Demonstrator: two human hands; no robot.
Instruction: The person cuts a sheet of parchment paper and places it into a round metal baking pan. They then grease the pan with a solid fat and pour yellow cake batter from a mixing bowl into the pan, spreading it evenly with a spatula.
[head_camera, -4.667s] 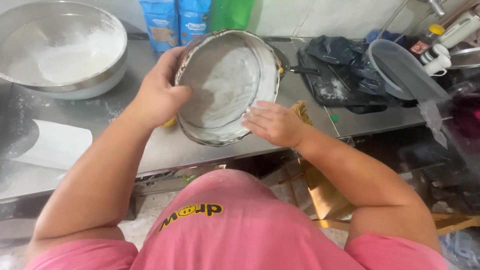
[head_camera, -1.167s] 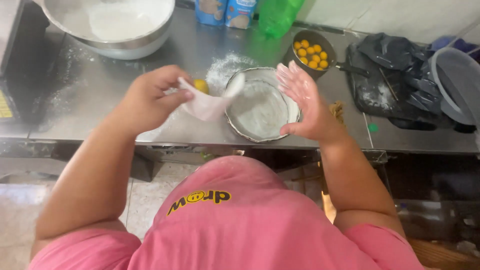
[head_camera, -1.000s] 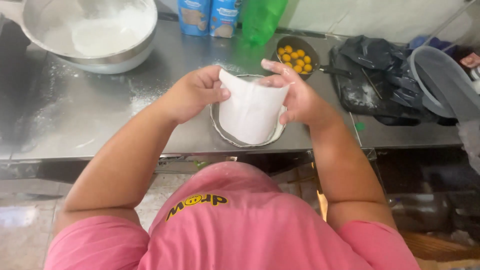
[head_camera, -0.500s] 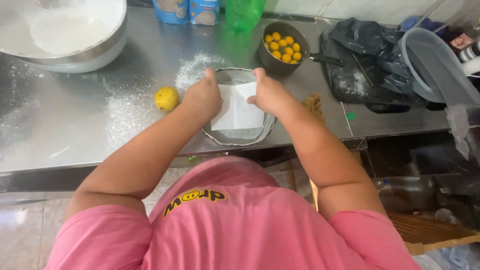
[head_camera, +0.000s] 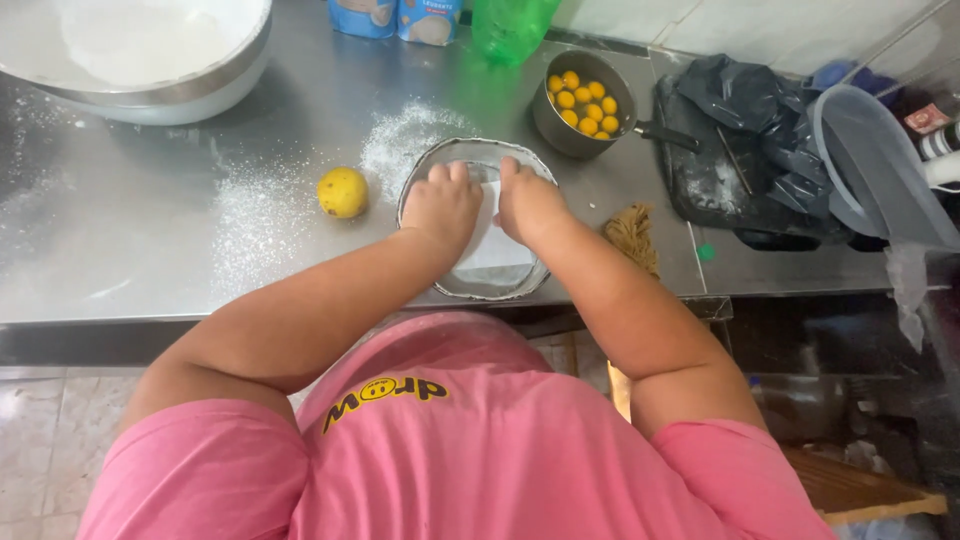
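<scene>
Moved down into round pan (head_camera: 470, 160) since earlier | left hand (head_camera: 442, 205), right hand (head_camera: 527, 200) — flat, pressing white paper (head_camera: 495, 255) | pan on counter (head_camera: 150, 250) edge — lemon (head_camera: 342, 192) beside

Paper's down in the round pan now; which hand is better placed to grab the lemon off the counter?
Left, probably. The lemon lies on the counter just left of the round pan, close beside the left hand. The right hand presses the paper further right and would have to cross over.
</scene>
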